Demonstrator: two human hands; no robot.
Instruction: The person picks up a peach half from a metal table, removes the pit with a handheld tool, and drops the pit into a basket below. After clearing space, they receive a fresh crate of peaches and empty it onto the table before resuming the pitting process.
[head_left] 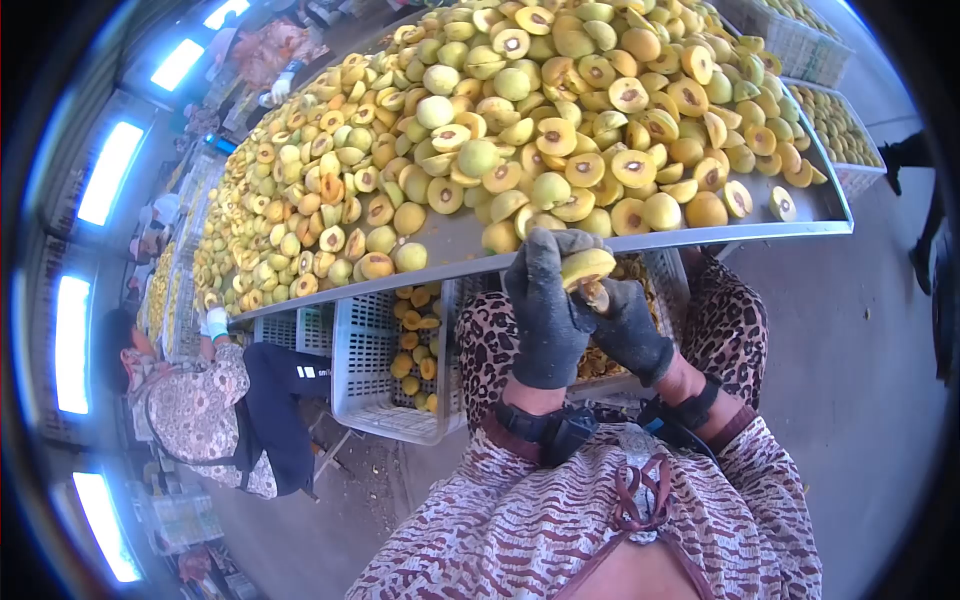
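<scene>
Just past the metal table's near edge, my left hand, in a dark glove, is closed around a yellow halved fruit, cut side toward the right hand. My right hand, also gloved, is closed close against it, its fingers at a small brownish piece under the fruit. Whether that piece is a pit or part of the fruit is too small to tell. Heaped halved fruits, some with brown pits showing, cover much of the metal table beyond my hands.
A grey plastic crate with fruit halves stands under the table at left; another crate, partly hidden, is below my hands. Crates of fruit stand at the right. A seated person works at the left; another person's dark-clothed legs show far right.
</scene>
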